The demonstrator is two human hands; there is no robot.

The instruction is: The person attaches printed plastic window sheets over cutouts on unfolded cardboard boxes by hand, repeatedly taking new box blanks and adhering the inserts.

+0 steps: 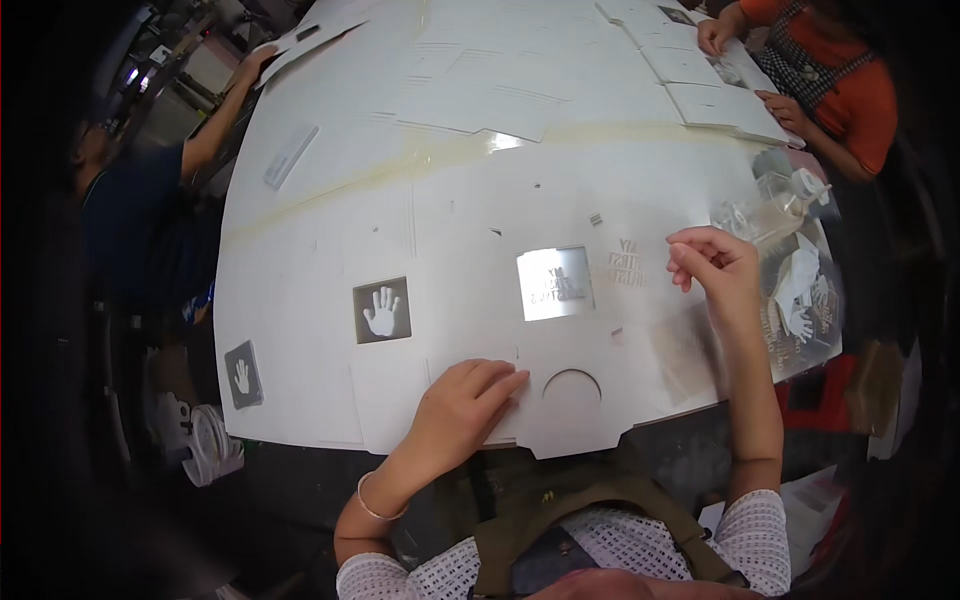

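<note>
My left hand (470,408) lies on a white card sheet (400,390) with its fingers stretched out, holding nothing I can see. My right hand (718,268) is raised at the right with thumb and fingers pinched together; whatever they hold, if anything, is too small to make out. Left of it, faint tan lettering (622,262) shows against the white surface. Between my hands is a shiny silver square (540,262) with mirrored lettering. Left of that, a dark square with a white handprint (382,311) appears in the card. A half-round cut (572,372) marks the card's near tab.
A smaller handprint square (242,375) lies at the left edge. Bottles (800,190) and a clear bag with white hand shapes (803,300) sit at the right. Co-workers' hands rest at both far sides, near card sheets (715,105). A clear strip (291,157) lies far left.
</note>
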